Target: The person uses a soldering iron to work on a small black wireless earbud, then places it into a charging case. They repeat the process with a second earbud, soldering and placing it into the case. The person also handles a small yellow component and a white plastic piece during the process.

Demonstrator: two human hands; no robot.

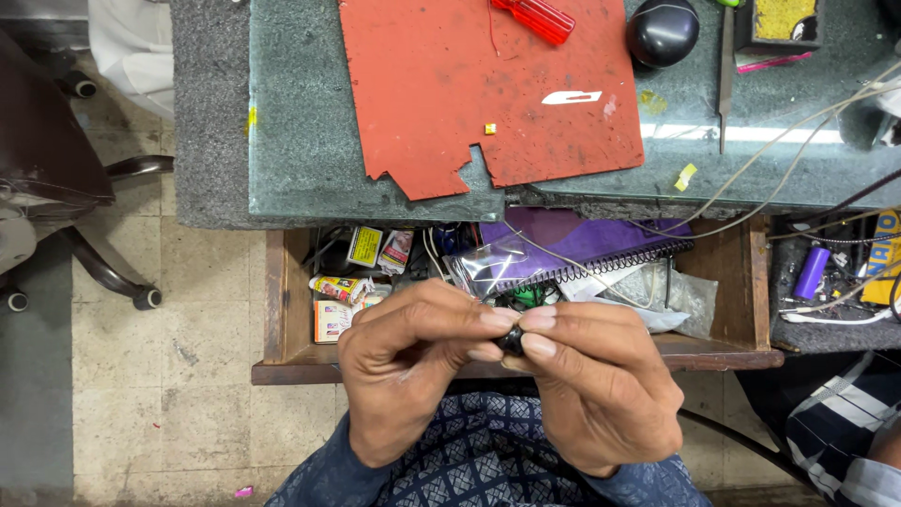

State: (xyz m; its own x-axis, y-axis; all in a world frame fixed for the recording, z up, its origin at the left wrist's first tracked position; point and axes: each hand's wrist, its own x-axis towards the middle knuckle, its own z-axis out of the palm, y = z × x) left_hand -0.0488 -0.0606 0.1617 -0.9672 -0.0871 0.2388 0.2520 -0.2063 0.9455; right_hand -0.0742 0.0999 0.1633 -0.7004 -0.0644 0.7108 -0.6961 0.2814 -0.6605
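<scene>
My left hand and right hand pinch small black part between fingertips, above open drawer. Part mostly hidden. Judge it light, hard, easily dropped; best hold by sides, thumbs pressing firm.

Stone bench — red mat, black ball

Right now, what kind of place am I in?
Probably a small repair workbench: a red work mat with a red-handled screwdriver, loose wires, and an open wooden drawer crammed with parts.
</scene>
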